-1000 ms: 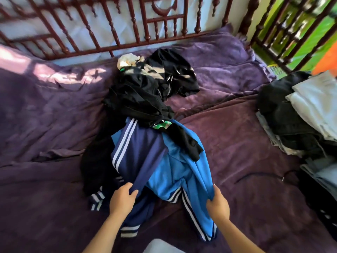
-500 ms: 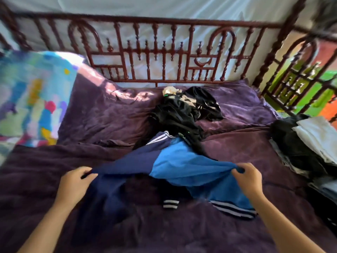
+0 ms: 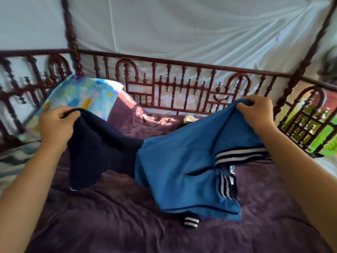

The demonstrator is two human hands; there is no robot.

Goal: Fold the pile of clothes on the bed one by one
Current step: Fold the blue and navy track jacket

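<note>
A navy and light-blue jacket (image 3: 175,167) with white-striped cuffs hangs in the air, spread wide between my hands above the purple bedspread (image 3: 127,221). My left hand (image 3: 54,125) grips its navy edge at the left. My right hand (image 3: 257,114) grips the light-blue edge at the right. The jacket's lower part droops onto the bed. Behind it only a scrap of the clothes pile (image 3: 188,119) shows; the jacket hides the rest of that pile.
A dark red wooden railing (image 3: 182,84) runs along the far side and both ends of the bed, with white netting behind it. A colourful pillow (image 3: 82,95) leans at the back left. Green shows through the right rail.
Both hands have lifted the jacket off the pile and pulled it wide apart, raising it from bed level to railing height. The view has tilted upward.
</note>
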